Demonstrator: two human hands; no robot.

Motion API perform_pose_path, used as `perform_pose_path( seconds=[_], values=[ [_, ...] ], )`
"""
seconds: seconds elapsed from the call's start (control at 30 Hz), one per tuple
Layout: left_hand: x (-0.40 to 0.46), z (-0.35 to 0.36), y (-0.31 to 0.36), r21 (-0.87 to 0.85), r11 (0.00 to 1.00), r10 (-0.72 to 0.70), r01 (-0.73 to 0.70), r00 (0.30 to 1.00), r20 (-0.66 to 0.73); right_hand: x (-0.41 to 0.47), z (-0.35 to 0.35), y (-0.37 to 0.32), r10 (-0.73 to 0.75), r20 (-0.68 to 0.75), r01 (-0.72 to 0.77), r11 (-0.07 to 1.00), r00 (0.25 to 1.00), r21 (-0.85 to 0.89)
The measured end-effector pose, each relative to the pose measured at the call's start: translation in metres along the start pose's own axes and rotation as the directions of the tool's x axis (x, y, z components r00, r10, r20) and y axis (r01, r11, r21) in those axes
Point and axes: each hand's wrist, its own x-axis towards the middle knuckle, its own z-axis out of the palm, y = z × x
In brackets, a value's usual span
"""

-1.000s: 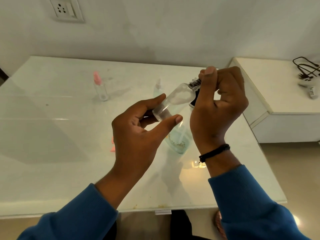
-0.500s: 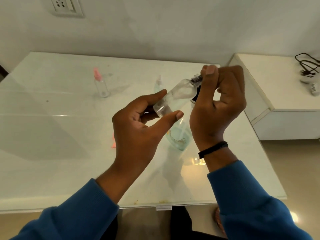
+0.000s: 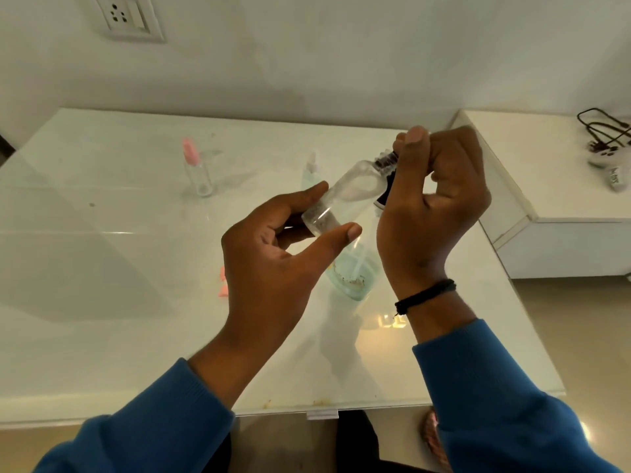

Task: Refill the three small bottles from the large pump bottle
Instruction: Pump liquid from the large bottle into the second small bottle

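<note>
Little has shifted: my left hand (image 3: 273, 264) still holds the small bottle (image 3: 345, 199) tilted above the desk (image 3: 102, 268), neck up-right, where my right hand (image 3: 433, 203) fingers pinch its cap (image 3: 387, 162).

The desk (image 3: 102, 268) is glossy, smooth glass over white. The small bottle (image 3: 345, 196) looks like clear plastic, as does the pump bottle (image 3: 355, 274). Both sleeves (image 3: 505, 404) are matt blue knit cloth.
</note>
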Motion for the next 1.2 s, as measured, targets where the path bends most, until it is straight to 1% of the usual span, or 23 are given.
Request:
perform_pose_path(
  seconds=[0.2, 0.4, 0.6, 1.07, 1.2],
  values=[
    [0.0007, 0.0002, 0.0001, 0.017, 1.000, 0.009, -0.009, 1.000, -0.006, -0.0039, 0.0007, -0.0016, 0.004, -0.013, -0.004, 1.000, 1.000, 0.022],
    [0.0010, -0.0006, -0.0008, 0.006, 1.000, 0.008, -0.008, 1.000, -0.008, 0.0001, 0.0024, -0.0032, 0.007, -0.006, -0.007, 1.000, 1.000, -0.010],
    [-0.0004, 0.0006, -0.0004, 0.013, 1.000, -0.002, 0.002, 1.000, -0.009, -0.0036, 0.0001, 0.0007, 0.028, 0.000, -0.028, 0.999, 1.000, 0.017],
    [0.0012, 0.0003, -0.0011, 0.024, 0.999, 0.027, -0.026, 1.000, -0.010, 0.0025, 0.0010, -0.0022, 0.008, 0.003, -0.008, 1.000, 1.000, 0.013],
    [0.0006, 0.0008, -0.0022, 0.009, 1.000, 0.002, -0.002, 1.000, -0.007, -0.0044, -0.0006, 0.0001, 0.015, 0.002, -0.015, 1.000, 1.000, 0.020]
  ],
)
